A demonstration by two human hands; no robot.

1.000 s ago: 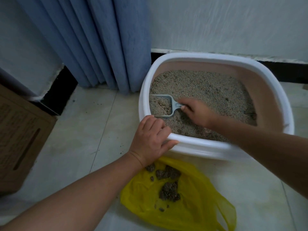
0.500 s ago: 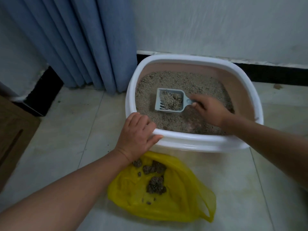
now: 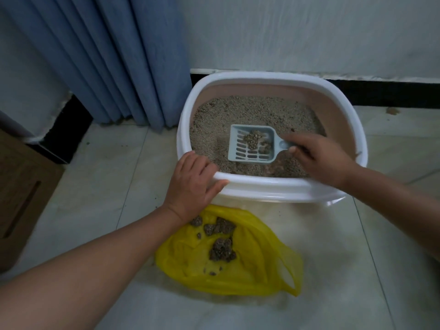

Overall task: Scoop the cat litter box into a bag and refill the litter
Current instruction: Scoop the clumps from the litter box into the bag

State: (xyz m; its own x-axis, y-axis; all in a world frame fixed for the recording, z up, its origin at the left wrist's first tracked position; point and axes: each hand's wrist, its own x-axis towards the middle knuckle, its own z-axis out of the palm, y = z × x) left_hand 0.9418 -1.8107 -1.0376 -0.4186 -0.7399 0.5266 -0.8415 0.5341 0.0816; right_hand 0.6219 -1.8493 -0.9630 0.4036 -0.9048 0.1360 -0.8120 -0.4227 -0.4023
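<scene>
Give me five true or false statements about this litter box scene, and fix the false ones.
1. The right hand holds the scoop by its handle. True.
2. The scoop is empty. False: clumps lie in it.
3. The left hand grips the box at its near rim. True.
4. The bag is blue. False: it is yellow.
5. The bag lies inside the box. False: it lies on the floor in front of it.
</scene>
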